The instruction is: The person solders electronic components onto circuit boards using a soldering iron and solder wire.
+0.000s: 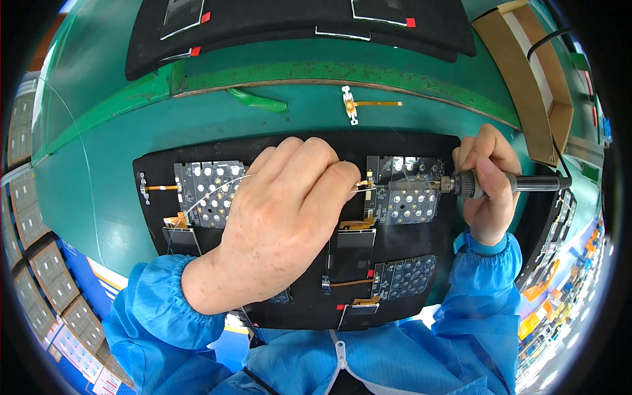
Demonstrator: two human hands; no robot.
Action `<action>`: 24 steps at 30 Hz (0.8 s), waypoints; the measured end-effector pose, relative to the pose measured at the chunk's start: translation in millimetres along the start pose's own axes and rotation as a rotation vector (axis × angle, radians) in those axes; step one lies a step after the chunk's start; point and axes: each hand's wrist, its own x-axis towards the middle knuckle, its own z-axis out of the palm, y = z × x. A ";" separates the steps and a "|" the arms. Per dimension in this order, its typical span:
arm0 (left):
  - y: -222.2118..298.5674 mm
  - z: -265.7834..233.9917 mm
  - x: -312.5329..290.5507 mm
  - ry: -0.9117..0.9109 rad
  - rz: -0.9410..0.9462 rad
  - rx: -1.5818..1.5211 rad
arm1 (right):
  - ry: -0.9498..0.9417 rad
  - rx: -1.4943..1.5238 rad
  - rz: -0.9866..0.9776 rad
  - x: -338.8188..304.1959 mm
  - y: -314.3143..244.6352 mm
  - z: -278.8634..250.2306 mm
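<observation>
My right hand (pixel 488 174) grips a soldering iron (pixel 534 184) by its dark handle, its tip pointing left over a keypad circuit board (pixel 415 197). In my left hand (pixel 283 210), the closed fingers pinch a thin solder wire (pixel 214 193), which trails off to the left. The wire's end and the iron's tip come close together at the board's left edge, beside a small orange flex cable end (pixel 363 184). Whether they touch is too small to tell. A second keypad board (pixel 204 194) lies partly behind my left hand.
Both boards lie on a black foam pad (pixel 309 139). Nearer me are another keypad board (pixel 408 276) and a small display (pixel 352 253). Beyond the pad lie a loose flex cable (pixel 375 103) and a green strip (pixel 260 101). An open cardboard box (pixel 526 79) stands at far right.
</observation>
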 end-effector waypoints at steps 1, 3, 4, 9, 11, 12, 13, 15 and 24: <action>-0.2 0.4 -0.3 0.005 0.000 0.000 | -0.012 0.005 0.000 0.1 -0.3 -0.5; -0.6 1.7 -0.8 0.013 0.005 -0.001 | -0.042 0.021 0.011 0.5 -0.7 -2.0; -0.8 2.0 -1.1 0.019 -0.001 -0.009 | -0.033 0.027 0.004 0.5 -0.5 -2.5; -2.7 -1.1 0.1 -0.016 0.008 -0.025 | 0.015 0.058 0.013 -3.1 -3.1 -9.3; -2.5 -3.7 1.3 -0.015 0.003 -0.069 | 0.063 0.065 -0.054 -7.0 -9.1 -19.9; -1.5 -5.8 1.1 0.000 -0.007 -0.106 | 0.148 0.004 -0.085 -12.4 -15.3 -28.0; -0.1 -7.8 0.5 0.017 -0.017 -0.143 | 0.319 -0.072 -0.109 -19.4 -19.3 -35.7; 3.3 -13.3 -2.2 0.038 -0.064 -0.187 | 0.428 -0.117 -0.284 -25.8 -27.8 -61.0; 14.5 -29.0 -30.5 0.004 -0.009 -0.156 | 0.757 -0.708 -0.342 -51.6 -21.0 -125.0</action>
